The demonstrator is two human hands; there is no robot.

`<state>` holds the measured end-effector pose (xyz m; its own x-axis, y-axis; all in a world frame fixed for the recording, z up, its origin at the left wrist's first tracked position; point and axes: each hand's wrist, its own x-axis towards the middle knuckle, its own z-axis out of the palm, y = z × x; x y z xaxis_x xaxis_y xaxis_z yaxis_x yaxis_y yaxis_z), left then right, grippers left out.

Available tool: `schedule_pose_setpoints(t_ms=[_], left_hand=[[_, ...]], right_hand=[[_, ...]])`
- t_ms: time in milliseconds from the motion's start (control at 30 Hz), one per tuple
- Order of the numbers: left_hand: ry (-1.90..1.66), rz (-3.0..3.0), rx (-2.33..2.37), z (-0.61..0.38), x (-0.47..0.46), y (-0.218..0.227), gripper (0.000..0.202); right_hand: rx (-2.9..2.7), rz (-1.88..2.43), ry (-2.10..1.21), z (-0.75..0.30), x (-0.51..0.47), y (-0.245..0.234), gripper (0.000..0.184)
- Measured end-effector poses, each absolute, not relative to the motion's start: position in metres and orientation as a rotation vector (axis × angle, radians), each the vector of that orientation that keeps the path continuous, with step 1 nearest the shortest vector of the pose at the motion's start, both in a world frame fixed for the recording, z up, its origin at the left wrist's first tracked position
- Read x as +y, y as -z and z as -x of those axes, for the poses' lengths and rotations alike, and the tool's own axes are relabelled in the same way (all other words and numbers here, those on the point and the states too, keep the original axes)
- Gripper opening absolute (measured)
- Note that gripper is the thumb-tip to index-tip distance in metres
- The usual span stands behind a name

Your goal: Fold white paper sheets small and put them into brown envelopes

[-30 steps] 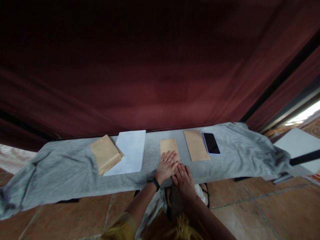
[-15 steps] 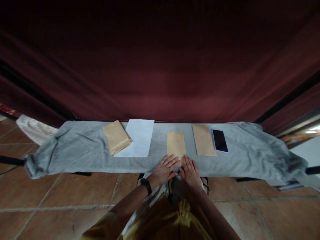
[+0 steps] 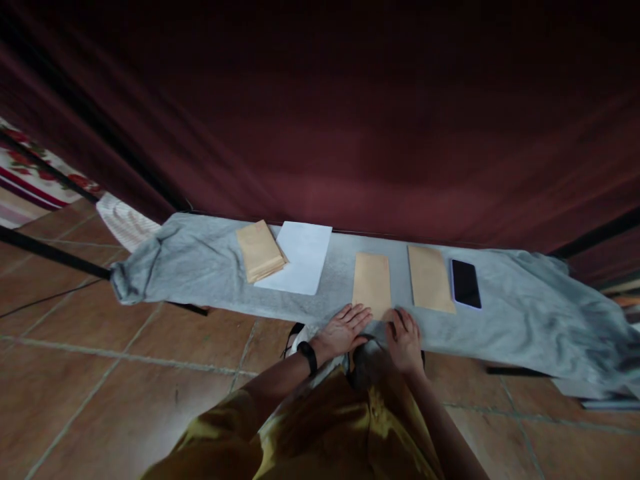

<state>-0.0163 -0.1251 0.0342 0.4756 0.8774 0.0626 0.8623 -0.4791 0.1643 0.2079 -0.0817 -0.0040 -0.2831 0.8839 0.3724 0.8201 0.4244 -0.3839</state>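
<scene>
A brown paper envelope [image 3: 371, 280] lies flat in front of me on a grey cloth. My left hand [image 3: 345, 329], with a dark band on its wrist, rests flat with fingers stretched over the envelope's lower left edge. At the lower right corner is my right hand [image 3: 404, 340], its fingers apart and a little bent; its thumb side is partly hidden. To the right lies a second brown envelope [image 3: 431, 280]. On the left, a stack of brown envelopes [image 3: 260, 250] overlaps a white sheet of paper [image 3: 306, 260].
A phone [image 3: 466, 284] with a pale purple edge lies right of the second envelope. The grey cloth [image 3: 200, 260] covers a long narrow surface. Dark red fabric [image 3: 350, 167] hangs behind it. Below is a tiled floor [image 3: 90, 373].
The view has turned, so everything sits further right and tilts. My right hand has shifted to the envelope's lower right corner and its fingers have bent. My left hand stays flat on it.
</scene>
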Motion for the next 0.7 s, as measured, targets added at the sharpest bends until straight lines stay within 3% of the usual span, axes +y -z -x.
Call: schedule_pose_setpoints(t_ms=[167, 367, 700], left_hand=[[-0.209, -2.636, 1.569, 0.013, -0.128, -0.026, 0.063], [-0.176, -2.692, 1.597, 0.009, -0.130, -0.021, 0.068], [-0.291, -2.668, 1.674, 0.009, -0.132, -0.016, 0.064]], right_hand=[[-2.004, 1.482, -0.345, -0.195, -0.074, -0.006, 0.038], [-1.534, 1.485, -0.958, -0.191, -0.058, -0.014, 0.025], [-1.015, 1.236, -1.417, -0.169, -0.079, -0.025, 0.038]])
